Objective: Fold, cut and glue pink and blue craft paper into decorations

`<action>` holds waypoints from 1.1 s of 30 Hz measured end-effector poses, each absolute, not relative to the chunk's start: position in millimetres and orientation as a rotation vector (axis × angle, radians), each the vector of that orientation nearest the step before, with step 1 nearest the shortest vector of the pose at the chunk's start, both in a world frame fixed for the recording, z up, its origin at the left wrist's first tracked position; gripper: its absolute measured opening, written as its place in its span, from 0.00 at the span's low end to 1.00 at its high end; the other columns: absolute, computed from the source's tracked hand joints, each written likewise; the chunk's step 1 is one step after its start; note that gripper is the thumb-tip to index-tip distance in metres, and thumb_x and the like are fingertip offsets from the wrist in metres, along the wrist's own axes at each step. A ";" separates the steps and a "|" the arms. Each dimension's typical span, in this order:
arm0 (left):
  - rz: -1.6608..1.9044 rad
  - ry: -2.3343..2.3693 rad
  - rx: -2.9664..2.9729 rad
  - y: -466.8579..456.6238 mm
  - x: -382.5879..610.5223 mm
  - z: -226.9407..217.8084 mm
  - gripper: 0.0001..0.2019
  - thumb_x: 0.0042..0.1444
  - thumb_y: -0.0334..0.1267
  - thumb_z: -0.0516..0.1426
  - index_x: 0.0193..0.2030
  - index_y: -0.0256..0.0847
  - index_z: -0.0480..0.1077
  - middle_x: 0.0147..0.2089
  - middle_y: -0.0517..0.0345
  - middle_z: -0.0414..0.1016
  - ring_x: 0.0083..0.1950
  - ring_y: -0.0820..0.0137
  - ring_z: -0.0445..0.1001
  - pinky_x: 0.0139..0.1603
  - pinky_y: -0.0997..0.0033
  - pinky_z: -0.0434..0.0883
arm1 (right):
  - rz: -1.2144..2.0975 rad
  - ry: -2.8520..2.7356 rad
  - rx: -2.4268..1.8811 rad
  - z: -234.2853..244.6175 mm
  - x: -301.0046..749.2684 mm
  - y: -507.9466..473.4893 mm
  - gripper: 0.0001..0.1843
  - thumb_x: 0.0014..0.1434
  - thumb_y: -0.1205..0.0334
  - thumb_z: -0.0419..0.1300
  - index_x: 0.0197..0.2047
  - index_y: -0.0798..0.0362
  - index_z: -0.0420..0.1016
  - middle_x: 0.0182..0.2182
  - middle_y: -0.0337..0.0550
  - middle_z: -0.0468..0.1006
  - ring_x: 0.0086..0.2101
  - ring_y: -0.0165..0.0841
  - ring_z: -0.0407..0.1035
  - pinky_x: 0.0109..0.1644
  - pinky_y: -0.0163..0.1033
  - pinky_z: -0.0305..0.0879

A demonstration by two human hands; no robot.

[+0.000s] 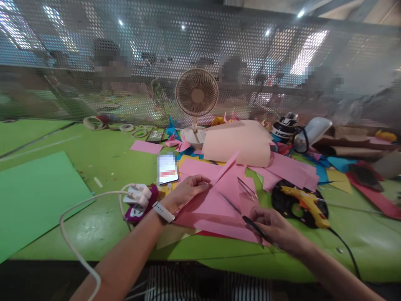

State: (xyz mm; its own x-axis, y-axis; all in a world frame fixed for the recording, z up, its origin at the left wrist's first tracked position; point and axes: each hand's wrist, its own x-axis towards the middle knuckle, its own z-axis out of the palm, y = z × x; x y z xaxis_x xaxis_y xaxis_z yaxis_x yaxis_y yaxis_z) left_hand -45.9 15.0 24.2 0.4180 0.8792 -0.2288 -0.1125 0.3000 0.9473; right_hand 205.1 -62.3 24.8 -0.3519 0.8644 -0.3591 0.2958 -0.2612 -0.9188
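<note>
Pinching a pink sheet point(229, 172) over the green table point(111, 161) with our left hand point(191, 190), we grip scissors point(250, 223) in our right hand point(273, 228); beyond, "ENERG" shows on a black-and-white container point(284, 125), later letters unclear.

The hands point(184, 193) and forearms point(131, 251) are bare; a whitish band point(163, 212) circles the left wrist; the clothing point(163, 282) is dark-and-white striped.
</note>
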 end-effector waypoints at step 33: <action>0.798 0.879 1.052 12.7 -43.2 21.8 0.13 0.46 0.41 0.65 0.37 0.39 0.71 0.34 0.60 0.74 0.33 0.76 0.69 0.36 0.77 0.63 | 1.638 -1.517 -1.412 19.9 198.0 -57.7 0.24 0.46 0.41 0.63 0.27 0.55 0.63 0.14 0.32 0.67 0.12 0.19 0.51 0.13 0.26 0.43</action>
